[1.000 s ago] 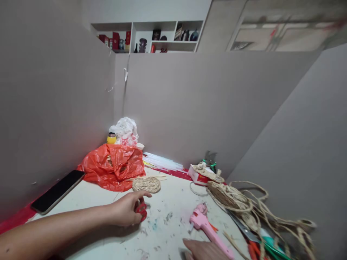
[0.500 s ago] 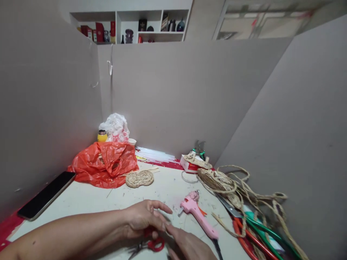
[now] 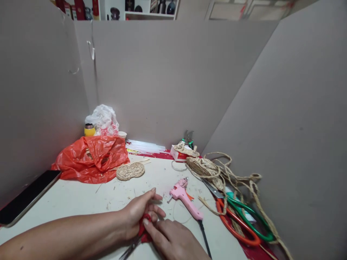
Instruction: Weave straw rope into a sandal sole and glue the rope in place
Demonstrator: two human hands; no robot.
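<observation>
Small scissors (image 3: 131,249) with red handles lie low in front, their blades pointing down to the left. My left hand (image 3: 138,213) reaches in from the left, palm turned up, fingers half curled and apart, beside the red handles. My right hand (image 3: 177,240) comes from below, its thumb and fingers closed on the red part against the left palm. The fingers hide much of the handles. A pink glue gun (image 3: 187,198) rests beyond my right hand, its black cord running toward me. An oval coiled straw piece (image 3: 131,171) lies farther back.
A red plastic bag (image 3: 92,159) and a phone (image 3: 28,196) are on the left. Glue sticks (image 3: 145,146) lie along the back. Tangled straw rope (image 3: 203,168), large shears with orange handles (image 3: 238,229) and ones with green handles (image 3: 252,216) crowd the right. Grey partitions (image 3: 151,79) surround the table.
The view has shifted to the right and down. My right hand has come onto the red handles, and my left hand's fingers have loosened and turned upward.
</observation>
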